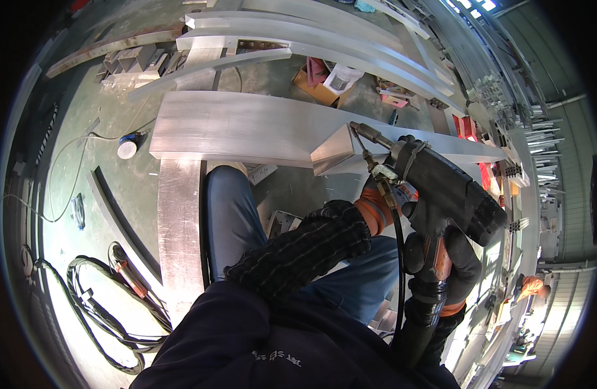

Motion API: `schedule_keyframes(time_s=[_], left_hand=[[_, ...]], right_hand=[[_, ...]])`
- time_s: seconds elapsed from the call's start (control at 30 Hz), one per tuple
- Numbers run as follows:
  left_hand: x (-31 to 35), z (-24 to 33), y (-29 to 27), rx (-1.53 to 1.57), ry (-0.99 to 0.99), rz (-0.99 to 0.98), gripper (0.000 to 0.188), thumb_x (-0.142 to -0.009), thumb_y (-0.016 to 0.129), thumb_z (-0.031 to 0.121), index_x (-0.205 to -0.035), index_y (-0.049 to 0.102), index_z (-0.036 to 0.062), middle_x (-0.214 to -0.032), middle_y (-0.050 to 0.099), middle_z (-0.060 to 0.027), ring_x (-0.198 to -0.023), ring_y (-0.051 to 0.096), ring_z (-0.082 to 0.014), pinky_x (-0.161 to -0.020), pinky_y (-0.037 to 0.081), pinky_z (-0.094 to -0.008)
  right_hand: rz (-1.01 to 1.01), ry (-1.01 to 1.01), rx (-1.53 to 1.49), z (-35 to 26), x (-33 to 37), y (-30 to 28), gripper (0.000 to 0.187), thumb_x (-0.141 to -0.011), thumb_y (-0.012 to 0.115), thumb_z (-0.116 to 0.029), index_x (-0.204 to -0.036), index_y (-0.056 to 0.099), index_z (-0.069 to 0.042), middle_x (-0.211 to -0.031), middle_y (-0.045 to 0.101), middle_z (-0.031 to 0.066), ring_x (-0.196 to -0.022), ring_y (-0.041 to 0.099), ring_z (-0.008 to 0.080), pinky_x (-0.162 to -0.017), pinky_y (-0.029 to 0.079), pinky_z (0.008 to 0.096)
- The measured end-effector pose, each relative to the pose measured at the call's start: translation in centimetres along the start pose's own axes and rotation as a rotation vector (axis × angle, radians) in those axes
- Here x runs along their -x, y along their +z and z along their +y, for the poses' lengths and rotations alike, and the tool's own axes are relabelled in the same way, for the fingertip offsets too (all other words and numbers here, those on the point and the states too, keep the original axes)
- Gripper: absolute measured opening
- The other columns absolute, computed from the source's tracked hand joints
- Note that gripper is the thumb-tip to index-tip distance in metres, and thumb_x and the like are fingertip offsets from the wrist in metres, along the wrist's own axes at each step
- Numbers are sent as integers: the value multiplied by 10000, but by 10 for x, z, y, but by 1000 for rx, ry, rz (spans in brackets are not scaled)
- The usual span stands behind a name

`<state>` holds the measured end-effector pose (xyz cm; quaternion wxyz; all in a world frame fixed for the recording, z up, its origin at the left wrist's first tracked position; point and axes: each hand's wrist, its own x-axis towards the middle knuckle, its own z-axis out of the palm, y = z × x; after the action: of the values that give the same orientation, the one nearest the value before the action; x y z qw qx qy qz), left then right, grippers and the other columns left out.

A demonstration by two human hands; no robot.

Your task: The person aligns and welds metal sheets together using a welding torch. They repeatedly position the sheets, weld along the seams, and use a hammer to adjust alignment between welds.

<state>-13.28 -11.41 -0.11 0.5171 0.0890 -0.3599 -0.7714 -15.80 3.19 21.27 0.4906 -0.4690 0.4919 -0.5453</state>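
Observation:
A black pistol-shaped welding gun [444, 185] is in my right hand [464, 259], its black-gloved fingers wrapped round the grip. My left hand [375, 206], in a glove with orange on it, reaches behind the gun and steadies its front; most of its fingers are hidden. Strapped alongside the barrel is a thin brass tube [370, 159] fed by a black hose [399, 259]. The metal nozzle [366, 132] points left at the top corner of a short angled metal piece [333, 150], which sits against a wide aluminium beam [227, 123].
Under the beam's left end runs a metal support [180, 227]. Coiled black cables [91, 305] lie on the floor at the lower left. Beyond the beam are more aluminium profiles [298, 39] and a cardboard box [316, 87]. Another person in orange [532, 287] is far right.

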Motion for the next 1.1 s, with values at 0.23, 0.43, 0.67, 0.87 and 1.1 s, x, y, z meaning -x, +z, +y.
schedule_keyframes(time_s=[0.23, 0.43, 0.67, 0.87, 1.1], left_hand=[[15, 58, 29, 501, 24, 19, 534, -1099, 404, 428, -1523, 415, 103, -1577, 448, -125, -1438, 450, -280, -1217, 374, -465], [14, 65, 37, 747, -14, -34, 709, -1085, 475, 418, -1646, 172, 108, -1705, 235, -124, -1554, 288, -263, -1276, 267, -425], [-48, -21, 12, 118, 515, -9, 517, -1120, 352, 371, -1564, 354, 107, -1614, 395, -93, -1469, 403, -235, -1264, 279, -410], [-71, -35, 26, 570, 461, 61, 467, -1078, 416, 337, -1480, 414, 98, -1490, 484, -118, -1461, 391, -270, -1279, 241, -427], [-83, -45, -3, 738, 575, -194, 491, -1087, 348, 300, -1527, 368, 84, -1559, 418, -121, -1479, 378, -292, -1290, 230, -464]], right_hand=[[21, 167, -152, -13, -4, 16, 592, -958, 630, -280, -1422, 505, 65, -1227, 668, 318, -624, 675, 278, -539, 528, 336], [3, 130, -193, -8, -1, 7, 665, -950, 624, -260, -1503, 428, 55, -1367, 595, 335, -869, 733, 341, -551, 560, 342], [8, 120, -158, -7, 4, 7, 651, -976, 619, -299, -1461, 446, 98, -1277, 627, 391, -622, 675, 308, -517, 529, 350], [140, 33, -9, 1, 13, -6, 614, -982, 633, -315, -1389, 508, 127, -1216, 661, 384, -575, 662, 280, -508, 521, 341], [49, -15, -42, -4, 14, 12, 591, -981, 636, -303, -1368, 524, 130, -1181, 680, 368, -576, 670, 274, -507, 526, 334]])
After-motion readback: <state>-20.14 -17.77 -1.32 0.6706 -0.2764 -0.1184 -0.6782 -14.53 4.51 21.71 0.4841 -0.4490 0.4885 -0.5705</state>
